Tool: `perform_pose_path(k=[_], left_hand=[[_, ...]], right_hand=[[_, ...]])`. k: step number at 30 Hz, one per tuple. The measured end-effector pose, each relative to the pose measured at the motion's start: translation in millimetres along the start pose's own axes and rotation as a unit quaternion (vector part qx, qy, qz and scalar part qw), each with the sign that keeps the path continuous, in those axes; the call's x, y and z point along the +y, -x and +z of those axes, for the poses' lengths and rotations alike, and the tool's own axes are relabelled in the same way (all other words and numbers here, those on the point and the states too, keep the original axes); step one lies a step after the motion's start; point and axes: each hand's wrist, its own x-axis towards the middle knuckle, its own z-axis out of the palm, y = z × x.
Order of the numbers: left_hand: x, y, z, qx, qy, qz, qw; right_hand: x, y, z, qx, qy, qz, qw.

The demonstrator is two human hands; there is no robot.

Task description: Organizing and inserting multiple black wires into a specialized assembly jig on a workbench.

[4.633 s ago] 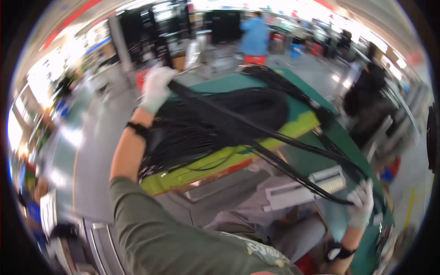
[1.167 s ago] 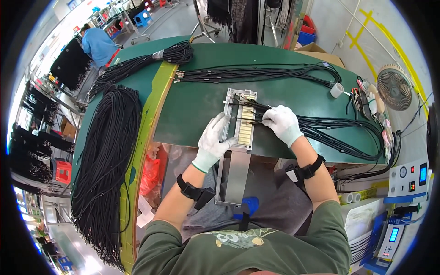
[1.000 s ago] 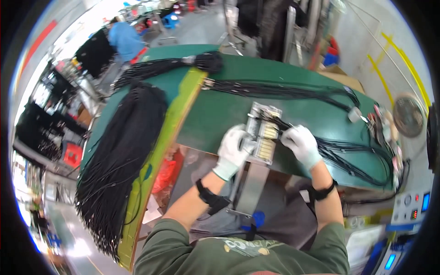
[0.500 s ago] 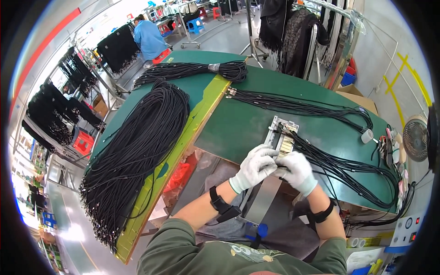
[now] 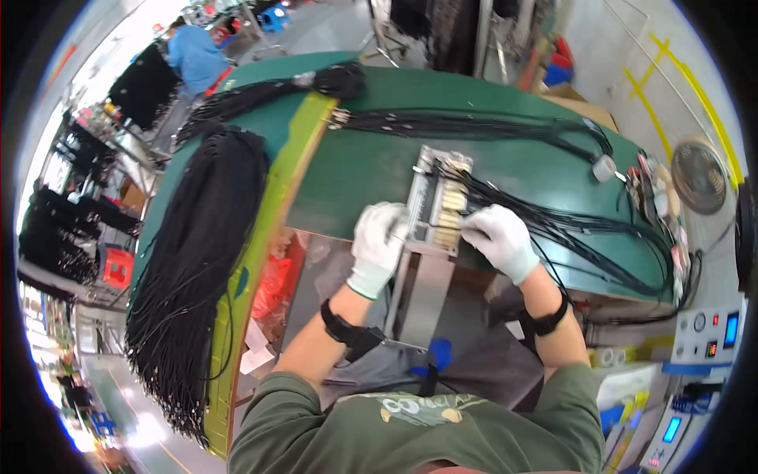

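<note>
A silvery metal fixture (image 5: 422,207) with a row of cream-coloured blocks (image 5: 448,220) stands at the near edge of the green table. Black cable ends lie in its far part, and their bundle (image 5: 545,212) runs off to the right. My white-gloved left hand (image 5: 379,243) is at the fixture's left side, its fingers bent together; what they hold, if anything, is hidden. At the right side, my gloved right hand (image 5: 505,241) has fingertips pinched beside the blocks. Anything between them is too small to make out. One thin black cable passes behind this hand.
A big heap of black cables (image 5: 201,261) covers the left board with its yellow-green edge (image 5: 272,229). Other cable bundles (image 5: 474,125) lie across the table's far side. A small fan (image 5: 699,175) stands at right. Farther back, a person (image 5: 197,59) in blue sits.
My hands, close together at the fixture's near end before, have parted to its two sides. The head view has shifted, so the table sits higher and farther left.
</note>
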Motion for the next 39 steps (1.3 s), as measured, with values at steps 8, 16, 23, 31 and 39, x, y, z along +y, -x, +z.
perform_pose_path(k=[8, 16, 23, 31, 39], left_hand=[[-5.1, 4.2, 4.2, -0.051, -0.047, -0.038, 0.997], [-7.7, 7.5, 2.2, -0.060, -0.047, -0.042, 0.996], [19.6, -8.7, 6.8, -0.115, -0.046, 0.076, 0.989], [13.4, -3.2, 8.5, -0.203, -0.172, 0.129, 0.955], [15.4, -6.3, 13.7, -0.097, -0.043, 0.053, 0.993]], right_hand=[[1.1, 3.7, 7.2, -0.067, 0.101, -0.005, 0.993], [1.5, 3.4, 8.9, -0.090, 0.143, -0.013, 0.986], [-3.3, 5.2, 14.2, -0.098, 0.132, -0.006, 0.986], [20.9, -4.7, 6.1, -0.035, 0.170, 0.061, 0.983], [3.9, -12.4, 0.6, -0.007, 0.125, -0.012, 0.992]])
